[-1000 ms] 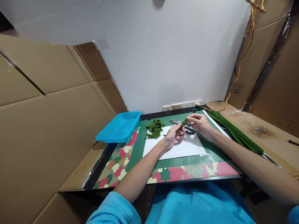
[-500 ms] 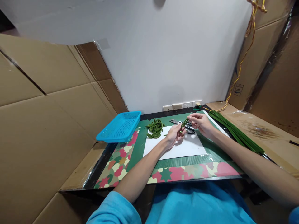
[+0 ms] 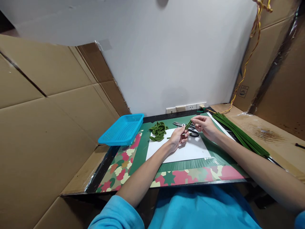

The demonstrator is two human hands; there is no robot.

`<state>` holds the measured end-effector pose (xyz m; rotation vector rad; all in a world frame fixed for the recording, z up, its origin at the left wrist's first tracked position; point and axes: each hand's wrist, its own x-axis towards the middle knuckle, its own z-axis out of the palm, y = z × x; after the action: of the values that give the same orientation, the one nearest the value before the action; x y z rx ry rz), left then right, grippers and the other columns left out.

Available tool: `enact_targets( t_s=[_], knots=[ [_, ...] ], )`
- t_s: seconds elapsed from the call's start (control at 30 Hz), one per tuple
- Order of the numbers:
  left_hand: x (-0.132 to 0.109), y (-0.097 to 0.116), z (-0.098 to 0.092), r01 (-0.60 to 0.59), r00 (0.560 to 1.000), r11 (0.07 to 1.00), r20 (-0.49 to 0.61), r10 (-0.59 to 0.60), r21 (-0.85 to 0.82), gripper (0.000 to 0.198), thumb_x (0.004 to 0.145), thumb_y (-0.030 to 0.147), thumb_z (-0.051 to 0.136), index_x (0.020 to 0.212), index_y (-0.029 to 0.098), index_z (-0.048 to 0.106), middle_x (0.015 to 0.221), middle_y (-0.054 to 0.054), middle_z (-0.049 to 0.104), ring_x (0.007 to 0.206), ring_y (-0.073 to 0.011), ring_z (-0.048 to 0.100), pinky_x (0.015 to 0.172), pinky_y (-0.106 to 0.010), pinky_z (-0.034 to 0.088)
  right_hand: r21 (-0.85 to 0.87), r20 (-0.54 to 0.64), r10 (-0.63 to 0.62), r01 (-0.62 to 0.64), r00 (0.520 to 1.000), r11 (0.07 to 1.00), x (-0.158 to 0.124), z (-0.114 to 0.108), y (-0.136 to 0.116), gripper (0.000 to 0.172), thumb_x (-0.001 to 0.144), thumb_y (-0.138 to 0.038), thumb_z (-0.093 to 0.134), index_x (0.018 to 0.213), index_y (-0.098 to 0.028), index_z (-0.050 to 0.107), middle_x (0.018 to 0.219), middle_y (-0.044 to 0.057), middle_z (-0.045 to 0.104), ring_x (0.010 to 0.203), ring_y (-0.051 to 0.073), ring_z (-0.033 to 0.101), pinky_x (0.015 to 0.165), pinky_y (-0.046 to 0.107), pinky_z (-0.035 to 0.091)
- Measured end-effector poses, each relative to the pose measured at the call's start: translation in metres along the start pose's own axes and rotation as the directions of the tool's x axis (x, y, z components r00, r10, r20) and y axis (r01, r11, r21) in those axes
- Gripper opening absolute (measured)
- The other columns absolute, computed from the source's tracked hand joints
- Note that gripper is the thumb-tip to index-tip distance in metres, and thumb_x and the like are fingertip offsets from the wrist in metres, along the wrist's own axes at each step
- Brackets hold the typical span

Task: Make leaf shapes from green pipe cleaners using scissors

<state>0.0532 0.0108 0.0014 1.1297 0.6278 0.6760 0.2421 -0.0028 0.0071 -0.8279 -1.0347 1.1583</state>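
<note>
Above a white sheet (image 3: 186, 153), my left hand (image 3: 178, 138) is closed on a green fuzzy stem piece (image 3: 188, 124). My right hand (image 3: 204, 126) pinches the upper end of the same green piece. Scissors with black handles (image 3: 194, 133) lie behind and under my hands, partly hidden by them. A pile of curled green fuzzy pieces (image 3: 159, 128) rests at the back left of the sheet. To the right, a bundle of long straight green stems (image 3: 240, 135) lies on the table.
A blue perforated basket (image 3: 122, 130) sits at the table's left edge. Cardboard panels (image 3: 59, 133) stand on the left and right. Wall sockets (image 3: 181, 109) line the back, with a yellow twisted cord (image 3: 250, 57) hanging at the right.
The fingers of my left hand have shifted slightly around the green piece. Otherwise the hands and objects hold their places.
</note>
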Motion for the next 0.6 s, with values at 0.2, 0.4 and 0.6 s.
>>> enact_targets(
  t_s=[0.2, 0.4, 0.6],
  knots=[
    [-0.0009, 0.0002, -0.0004, -0.002, 1.0, 1.0, -0.014, 0.002, 0.0, 0.045, 0.099, 0.055, 0.068, 0.081, 0.017, 0.053, 0.067, 0.005, 0.049, 0.041, -0.0036, 0.034, 0.037, -0.014, 0.023, 0.0, 0.005, 0.005, -0.005, 1.0, 1.0, 0.0001, -0.001, -0.0017, 0.046, 0.058, -0.054, 0.1, 0.076, -0.019, 0.076, 0.063, -0.002, 0.062, 0.047, 0.007, 0.04, 0.044, 0.026, 0.026],
    [-0.0024, 0.0022, -0.0003, 0.005, 1.0, 1.0, -0.001, -0.005, 0.001, 0.043, 0.098, 0.055, 0.07, 0.088, 0.014, 0.062, 0.066, 0.004, 0.05, 0.042, -0.0045, 0.034, 0.036, -0.014, 0.023, -0.001, 0.018, 0.014, -0.014, 1.0, 1.0, -0.001, 0.0014, -0.0035, 0.046, 0.057, -0.054, 0.101, 0.075, -0.019, 0.076, 0.061, -0.003, 0.062, 0.046, 0.007, 0.04, 0.044, 0.026, 0.027],
    [-0.001, 0.0008, -0.0011, 0.016, 1.0, 0.999, 0.015, -0.016, -0.03, 0.044, 0.098, 0.057, 0.069, 0.085, 0.018, 0.053, 0.068, 0.005, 0.049, 0.044, -0.0049, 0.034, 0.037, -0.013, 0.025, 0.001, 0.014, 0.022, -0.022, 1.0, 1.0, -0.0007, 0.0015, -0.0021, 0.045, 0.058, -0.052, 0.1, 0.076, -0.019, 0.076, 0.062, -0.002, 0.062, 0.047, 0.008, 0.042, 0.044, 0.026, 0.027]
  ],
)
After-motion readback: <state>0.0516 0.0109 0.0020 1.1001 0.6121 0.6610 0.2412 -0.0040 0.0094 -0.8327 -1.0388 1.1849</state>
